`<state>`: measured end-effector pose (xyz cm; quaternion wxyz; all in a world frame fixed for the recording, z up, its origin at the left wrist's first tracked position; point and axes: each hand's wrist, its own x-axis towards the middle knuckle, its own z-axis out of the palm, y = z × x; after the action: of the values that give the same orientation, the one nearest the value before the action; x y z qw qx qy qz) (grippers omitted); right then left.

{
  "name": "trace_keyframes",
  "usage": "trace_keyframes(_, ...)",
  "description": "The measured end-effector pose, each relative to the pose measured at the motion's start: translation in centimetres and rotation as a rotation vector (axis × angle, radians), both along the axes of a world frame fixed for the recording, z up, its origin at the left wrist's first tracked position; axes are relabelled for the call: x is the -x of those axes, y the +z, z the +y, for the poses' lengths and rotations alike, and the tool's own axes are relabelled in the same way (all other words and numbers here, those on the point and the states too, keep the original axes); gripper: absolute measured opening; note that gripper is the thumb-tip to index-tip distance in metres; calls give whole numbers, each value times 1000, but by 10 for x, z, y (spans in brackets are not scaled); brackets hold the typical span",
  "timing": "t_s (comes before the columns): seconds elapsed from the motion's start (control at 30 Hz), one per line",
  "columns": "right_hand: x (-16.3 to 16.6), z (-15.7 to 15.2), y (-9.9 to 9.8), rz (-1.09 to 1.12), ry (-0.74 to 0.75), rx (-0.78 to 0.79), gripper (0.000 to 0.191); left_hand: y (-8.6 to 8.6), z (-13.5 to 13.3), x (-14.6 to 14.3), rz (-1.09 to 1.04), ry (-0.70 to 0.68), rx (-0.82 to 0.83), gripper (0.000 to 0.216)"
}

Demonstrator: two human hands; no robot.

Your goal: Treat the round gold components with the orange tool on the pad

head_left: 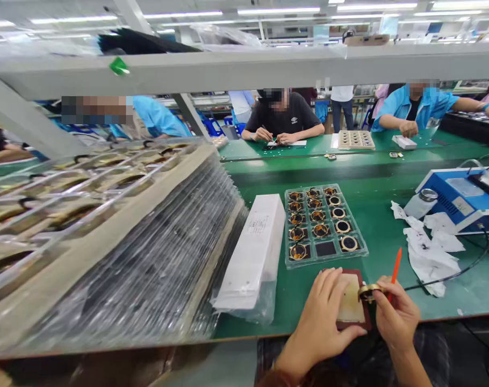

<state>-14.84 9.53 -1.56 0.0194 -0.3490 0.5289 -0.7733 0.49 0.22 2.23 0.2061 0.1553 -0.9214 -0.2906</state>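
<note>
My left hand [323,317] lies on a small dark red pad [355,306] with a pale cloth on top, at the near edge of the green bench. My right hand [395,314] grips a gold ring-shaped part [368,292] over the pad's right side and also holds an orange stick [396,267] that points up. Just beyond the pad sits a clear green tray [359,242] with rows of gold and black round parts; one pocket in its front row is empty.
A tall stack of clear trays [119,242] fills the left. A white bagged packet [254,252] lies beside it. Crumpled white wipes [428,252], a small jar [419,203], a blue machine [462,196] and a black cable [466,266] are at right. Other people work across the bench.
</note>
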Motion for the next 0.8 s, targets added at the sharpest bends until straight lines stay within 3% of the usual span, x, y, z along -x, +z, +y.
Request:
trace_keyframes(0.13, 1, 0, -2, 8, -28, -91, 7, 0, 3, 7, -23, 104, 29, 85)
trace_keyframes(0.27, 2, 0, 4, 52, -38, -221, 8, 5, 2, 6, 22, 77, -39, 91)
trace_keyframes(0.33, 1, 0, 11, 122, 27, -266, 7, 7, -1, 3, 96, 48, -113, 78)
trace_keyframes(0.43, -1, -2, 25, 243, 161, -303, 6, 6, -4, -2, 217, 49, -184, 32)
trace_keyframes(0.5, -3, -3, 32, 289, 215, -297, 7, 4, -4, -3, 265, 65, -196, 15)
trace_keyframes(0.8, -5, -4, 32, 273, 282, -293, 10, 4, -5, 0, 298, 84, -177, 8)
